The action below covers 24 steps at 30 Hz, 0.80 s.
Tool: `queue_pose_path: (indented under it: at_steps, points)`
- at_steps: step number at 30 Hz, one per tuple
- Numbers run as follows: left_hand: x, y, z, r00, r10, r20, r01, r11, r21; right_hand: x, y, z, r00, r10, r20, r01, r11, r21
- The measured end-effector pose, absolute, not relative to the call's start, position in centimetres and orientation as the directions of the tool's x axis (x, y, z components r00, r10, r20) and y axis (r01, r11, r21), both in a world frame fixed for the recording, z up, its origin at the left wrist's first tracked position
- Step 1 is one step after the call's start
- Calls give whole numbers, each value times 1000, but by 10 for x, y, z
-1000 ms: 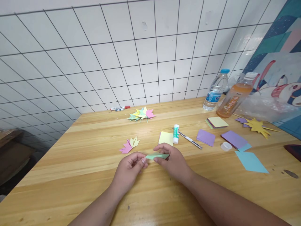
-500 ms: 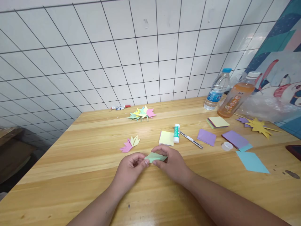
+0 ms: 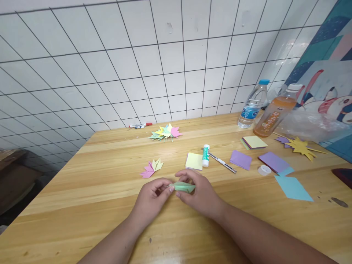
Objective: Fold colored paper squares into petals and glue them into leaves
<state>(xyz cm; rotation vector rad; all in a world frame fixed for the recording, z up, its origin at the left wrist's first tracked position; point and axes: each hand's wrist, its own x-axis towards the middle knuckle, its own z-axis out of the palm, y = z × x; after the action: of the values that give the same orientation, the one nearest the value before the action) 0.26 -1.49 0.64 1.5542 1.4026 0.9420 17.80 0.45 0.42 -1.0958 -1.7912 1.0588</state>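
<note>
Wooden table (image 3: pixel 90 205) holds two bottles, labels unreadable; left hand (image 3: pixel 150 198) and right hand (image 3: pixel 200 193) pinch one folded green paper (image 3: pixel 183 187).

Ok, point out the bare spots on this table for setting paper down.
Bare wood lies left of the pink and yellow folded piece, and along the near edge of the table. Right side is crowded: glue stick, purple sheets, blue sheet.

Wooden desk (image 3: pixel 82 205): folded paper cluster (image 3: pixel 165 132) and marker (image 3: pixel 140 125) near far edge; glue stick (image 3: pixel 206 155), yellow notes (image 3: pixel 194 161), pen (image 3: pixel 224 163) centrally; bottles (image 3: pixel 251 106) toward far right corner.
</note>
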Motion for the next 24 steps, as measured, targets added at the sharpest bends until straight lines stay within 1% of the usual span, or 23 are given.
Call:
queue_pose_path:
  at_steps: [2, 6, 9, 11, 13, 15, 17, 20, 24]
  points:
    - [5, -17, 5, 115, 993, 6, 408, -52, 912, 178, 4, 5, -365, 913, 180, 318, 304, -898]
    - [6, -20, 4, 106, 994, 5, 427, -50, 903, 178, 6, 3, -394, 910, 127, 333, 270, -903]
    - [4, -18, 6, 75, 997, 10, 423, -41, 905, 178, 9, 2, -346, 933, 98, 339, 222, -914]
    - [3, -16, 7, 34, 999, 16, 420, -29, 907, 178, 10, 2, -293, 954, 55, 347, 160, -924]
    - [1, -14, 7, 0, 1000, 18, 414, -17, 910, 179, 12, 2, -263, 965, 4, 329, 94, -940]
    - [0, -13, 8, -12, 1000, 10, 410, -5, 912, 179, 13, 3, -254, 967, -21, 303, 59, -951]
    - [0, -13, 8, 8, 1000, -15, 404, 11, 915, 180, 13, 4, -259, 966, -13, 291, 65, -955]
    - [0, -12, 8, 72, 995, -68, 373, 37, 927, 180, 12, 4, -288, 957, 31, 293, 119, -949]
    - [-2, -12, 5, 125, 989, -79, 368, 28, 930, 179, 10, 5, -332, 936, 115, 371, 241, -897]
